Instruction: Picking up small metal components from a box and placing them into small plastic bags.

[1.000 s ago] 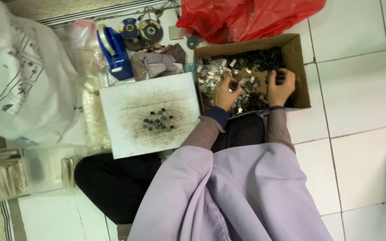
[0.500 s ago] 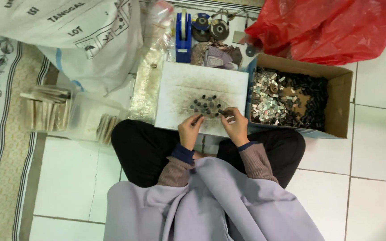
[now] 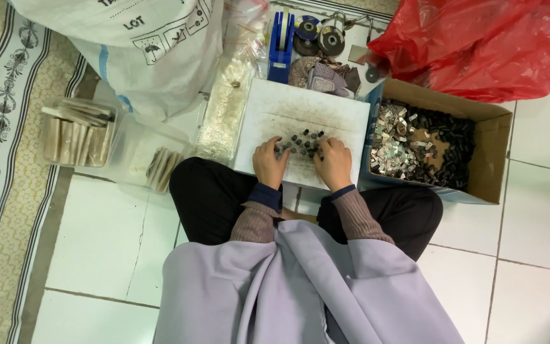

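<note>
Both hands have left the cardboard box (image 3: 486, 148), where they were digging 1 second ago, and now rest on the white board (image 3: 300, 114) across the person's lap. Left of the board stand 2 clear plastic tubs (image 3: 112, 143) of flat tan pieces and a clear bag (image 3: 227, 108). On the board, the left hand (image 3: 269, 163) lies palm down, fingers curled forward, tips touching the left edge of a heap of small dark pieces (image 3: 300, 143). Whether it grips any piece I cannot tell. The right hand (image 3: 333, 163) mirrors it at the heap's right edge, fingers bent, its hold likewise hidden. Both wrists angle inward. Right of the board, the box holds silvery and black parts.
</note>
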